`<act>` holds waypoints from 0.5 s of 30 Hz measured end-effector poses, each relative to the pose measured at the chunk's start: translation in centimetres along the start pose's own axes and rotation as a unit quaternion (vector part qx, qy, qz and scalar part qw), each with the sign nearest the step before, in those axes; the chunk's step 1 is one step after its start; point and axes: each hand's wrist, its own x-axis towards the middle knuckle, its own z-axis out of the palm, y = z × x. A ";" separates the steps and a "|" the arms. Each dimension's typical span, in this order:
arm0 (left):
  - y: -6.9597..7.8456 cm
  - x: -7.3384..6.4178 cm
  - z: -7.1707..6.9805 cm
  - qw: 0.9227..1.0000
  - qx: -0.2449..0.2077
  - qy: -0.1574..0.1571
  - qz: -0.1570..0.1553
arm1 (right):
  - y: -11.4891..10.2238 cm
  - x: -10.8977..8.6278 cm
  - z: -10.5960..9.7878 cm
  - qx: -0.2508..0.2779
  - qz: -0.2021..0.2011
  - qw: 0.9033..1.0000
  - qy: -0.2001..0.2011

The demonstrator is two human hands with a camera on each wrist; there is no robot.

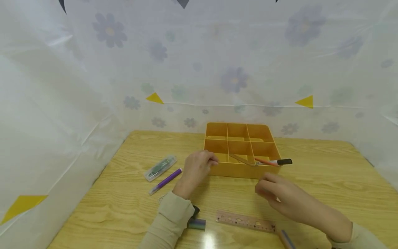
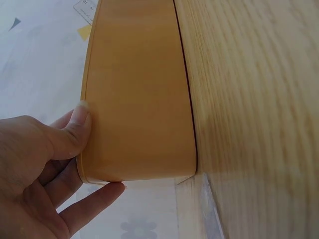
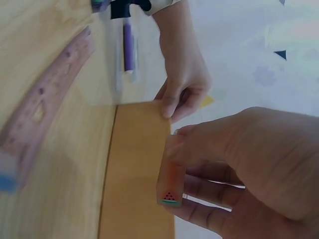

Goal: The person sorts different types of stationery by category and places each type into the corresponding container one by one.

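Note:
A yellow-orange divided box (image 1: 239, 170) stands on the table, its compartments open at the top. My left hand (image 1: 196, 169) grips its front left corner, thumb on the front wall near the rim (image 2: 85, 164). In front of the box, at the right, is my right hand (image 1: 286, 197). In the right wrist view, it pinches a small pinkish-orange eraser (image 3: 170, 174) with a watermelon print between thumb and fingers. A black-capped marker (image 1: 284, 161), an orange pencil (image 1: 264, 161) and a thin brown strip (image 1: 240, 159) lean in the front compartments.
Left of the box lie a clear case (image 1: 160, 168) with something green inside and a purple marker (image 1: 168, 180). Nearer me are a pink ruler (image 1: 245, 221), a blue-tipped object (image 1: 287, 238) and a blue-green object (image 1: 197, 224) partly under my left sleeve. A flowered curtain (image 1: 233, 52) hangs behind.

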 end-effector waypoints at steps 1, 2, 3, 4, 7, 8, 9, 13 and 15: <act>0.0 0.0 0.0 1.000 0.001 -0.001 -0.001 | -0.1 0.7 0.0 0.001 -0.003 1.000 0.002; 0.0 0.0 0.0 1.000 0.002 -0.003 -0.002 | -0.3 1.4 -0.1 0.001 -0.006 1.000 0.002; 0.0 0.0 0.0 1.000 0.003 -0.005 -0.003 | -0.4 2.0 -0.1 0.000 -0.011 1.000 0.006; 0.0 0.0 0.0 1.000 0.005 -0.007 -0.005 | -0.5 2.7 -0.1 -0.005 -0.016 1.000 0.012; 0.0 0.1 0.0 1.000 0.008 -0.010 -0.007 | -0.5 4.7 -0.2 -0.018 -0.019 0.999 0.020; 0.0 0.1 0.0 1.000 0.009 -0.010 -0.007 | -0.4 5.3 -0.1 -0.022 -0.019 0.999 0.022; 0.0 0.1 0.0 1.000 0.010 -0.010 -0.008 | -0.3 5.8 -0.1 -0.026 -0.017 0.999 0.023; -0.1 0.1 0.0 1.000 0.014 -0.008 -0.003 | 0.2 7.9 0.4 -0.032 -0.017 0.999 0.028; -0.1 0.1 0.0 1.000 0.015 -0.004 0.001 | 0.5 8.8 0.7 -0.033 -0.016 0.999 0.030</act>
